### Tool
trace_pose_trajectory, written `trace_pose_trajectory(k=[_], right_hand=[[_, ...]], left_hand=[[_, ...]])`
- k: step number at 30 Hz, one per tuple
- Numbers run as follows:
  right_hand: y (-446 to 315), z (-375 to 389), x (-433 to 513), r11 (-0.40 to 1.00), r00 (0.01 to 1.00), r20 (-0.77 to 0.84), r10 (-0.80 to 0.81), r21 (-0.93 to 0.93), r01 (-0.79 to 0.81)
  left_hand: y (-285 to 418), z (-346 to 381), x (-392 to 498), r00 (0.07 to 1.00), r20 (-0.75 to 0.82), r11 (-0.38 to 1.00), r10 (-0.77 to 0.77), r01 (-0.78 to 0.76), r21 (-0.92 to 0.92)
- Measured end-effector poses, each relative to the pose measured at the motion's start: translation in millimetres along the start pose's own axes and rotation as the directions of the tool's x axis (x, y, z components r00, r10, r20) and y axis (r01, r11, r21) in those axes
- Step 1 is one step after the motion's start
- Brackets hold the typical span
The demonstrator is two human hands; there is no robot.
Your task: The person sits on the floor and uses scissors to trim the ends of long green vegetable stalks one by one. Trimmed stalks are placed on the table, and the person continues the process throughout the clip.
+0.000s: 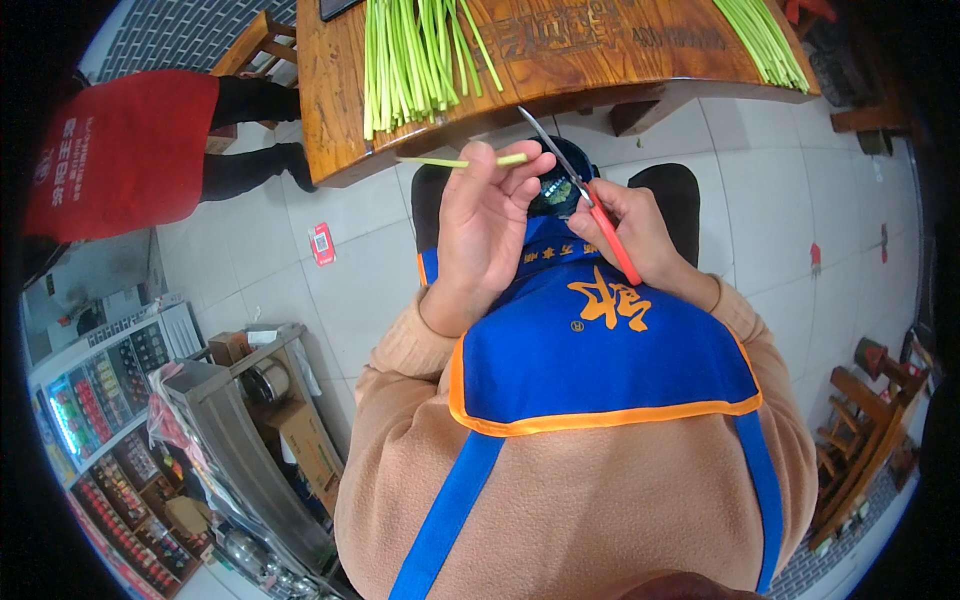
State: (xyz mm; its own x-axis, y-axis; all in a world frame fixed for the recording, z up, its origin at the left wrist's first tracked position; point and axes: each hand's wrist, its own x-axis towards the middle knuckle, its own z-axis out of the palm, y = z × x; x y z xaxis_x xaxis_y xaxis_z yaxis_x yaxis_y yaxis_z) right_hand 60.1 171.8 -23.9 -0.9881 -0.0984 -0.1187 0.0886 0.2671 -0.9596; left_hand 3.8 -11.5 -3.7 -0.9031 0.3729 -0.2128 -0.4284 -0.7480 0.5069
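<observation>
My left hand (pixel 487 217) holds a thin green stalk (pixel 513 159) between thumb and fingers, just off the near edge of the wooden table. Scissors with red handles (pixel 613 244) are in my right hand (pixel 637 225), their blades pointing up and to the left, close to my left fingertips. Below both hands, a dark bin (pixel 574 161) with green bits inside stands at my knees, partly hidden by my hands. A thick bunch of green stalks (pixel 409 64) lies on the table ahead. Another bunch (pixel 765 45) rests at the table's right end.
The wooden table (pixel 570 82) spans the space ahead. A person in a red apron (pixel 135 150) stands at the left. A metal cabinet (pixel 247 450) and a display fridge (pixel 105 375) are at the lower left. Wooden stools (pixel 847 427) stand at the right. A red card (pixel 322 244) lies on the tiled floor.
</observation>
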Motion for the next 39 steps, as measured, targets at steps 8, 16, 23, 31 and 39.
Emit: trace_pose_trajectory(k=[8,16,23,31,39], right_hand=[[7,2,1,1.000,1.000,-0.005,-0.002,0.014,0.002],[8,1,0,1.000,0.999,-0.035,0.020,0.025,-0.020],[13,-6,-3,0.990,0.992,-0.045,0.115,0.090,-0.111],[23,-6,-7,0.974,0.990,-0.006,0.138,0.183,-0.135],[27,-9,-8,0.977,0.994,-0.016,0.105,0.189,-0.100]], left_hand=[[-8,13,-4,0.981,0.049,0.884,0.188,-0.191,0.427],[-7,2,6,0.970,0.105,0.705,0.221,-0.233,0.669],[-2,-11,29,0.937,0.020,0.533,0.350,-0.216,0.818],[44,-1,60,0.790,0.217,-0.234,0.573,-0.096,0.967],[56,16,95,0.799,0.279,-0.586,0.533,0.110,0.803]])
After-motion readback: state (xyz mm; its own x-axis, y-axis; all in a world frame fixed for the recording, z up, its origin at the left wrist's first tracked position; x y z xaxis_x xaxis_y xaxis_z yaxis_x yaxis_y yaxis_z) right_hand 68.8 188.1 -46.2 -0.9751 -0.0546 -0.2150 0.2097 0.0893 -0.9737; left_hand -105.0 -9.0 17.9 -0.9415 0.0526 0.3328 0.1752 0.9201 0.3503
